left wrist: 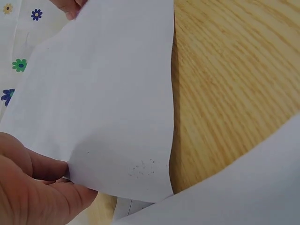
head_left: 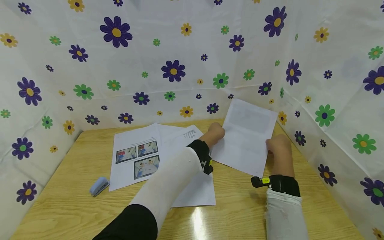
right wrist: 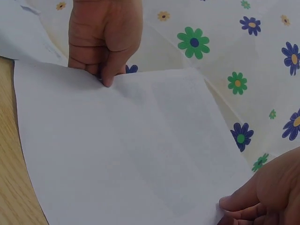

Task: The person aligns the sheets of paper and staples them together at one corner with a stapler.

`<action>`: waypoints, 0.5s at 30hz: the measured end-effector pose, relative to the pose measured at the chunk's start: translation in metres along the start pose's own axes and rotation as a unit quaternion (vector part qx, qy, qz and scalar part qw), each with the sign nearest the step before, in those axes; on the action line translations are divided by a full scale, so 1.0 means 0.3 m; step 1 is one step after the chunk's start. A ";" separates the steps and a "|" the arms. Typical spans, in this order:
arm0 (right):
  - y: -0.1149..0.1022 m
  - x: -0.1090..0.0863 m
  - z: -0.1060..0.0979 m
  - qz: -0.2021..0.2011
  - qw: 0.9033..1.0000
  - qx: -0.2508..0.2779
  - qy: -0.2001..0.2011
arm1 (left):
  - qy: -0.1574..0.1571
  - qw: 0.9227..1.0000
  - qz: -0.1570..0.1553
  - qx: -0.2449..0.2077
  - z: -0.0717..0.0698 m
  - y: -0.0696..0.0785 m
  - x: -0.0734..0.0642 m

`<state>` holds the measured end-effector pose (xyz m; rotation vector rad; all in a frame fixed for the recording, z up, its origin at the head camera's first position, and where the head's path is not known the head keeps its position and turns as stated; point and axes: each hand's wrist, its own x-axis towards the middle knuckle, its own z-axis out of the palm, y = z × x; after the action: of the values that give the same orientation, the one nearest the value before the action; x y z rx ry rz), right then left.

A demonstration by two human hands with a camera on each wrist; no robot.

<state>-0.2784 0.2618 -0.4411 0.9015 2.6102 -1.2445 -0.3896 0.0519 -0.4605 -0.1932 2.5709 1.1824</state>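
Both hands hold one white sheet of paper [head_left: 244, 136] at the right side of the table, its blank-looking side up with faint print showing through. My left hand [head_left: 214, 134] pinches its left edge between thumb and fingers, as the left wrist view shows with the left hand [left wrist: 40, 183] at the sheet's border. On the opposite edge my right hand [head_left: 279, 150] pinches the paper; in the right wrist view that right hand [right wrist: 267, 197] sits at the lower right corner. The sheet bends slightly and its near edge lifts off the wood.
Left of the hands, a printed sheet with photos [head_left: 135, 173] lies beside other overlapping papers [head_left: 198, 191], partly under the left forearm. A blue stapler [head_left: 99, 186] rests on the wooden table [head_left: 66, 206]. Flowered cloth [head_left: 168, 40] walls the back and sides.
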 end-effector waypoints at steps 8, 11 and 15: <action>-0.013 0.008 -0.039 -0.025 0.996 0.065 0.046 | 0.025 0.999 0.039 -0.026 -0.022 0.037 -0.017; -0.026 0.000 -0.059 -0.036 0.995 0.064 0.068 | 0.027 0.997 0.065 -0.032 -0.032 0.053 -0.032; -0.039 -0.019 -0.078 -0.051 0.991 0.072 0.096 | 0.035 0.995 0.090 -0.035 -0.040 0.069 -0.060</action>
<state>-0.2769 0.2708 -0.4158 0.9670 2.7763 -1.4564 -0.3803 0.0562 -0.4324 -0.0178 2.6552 1.3530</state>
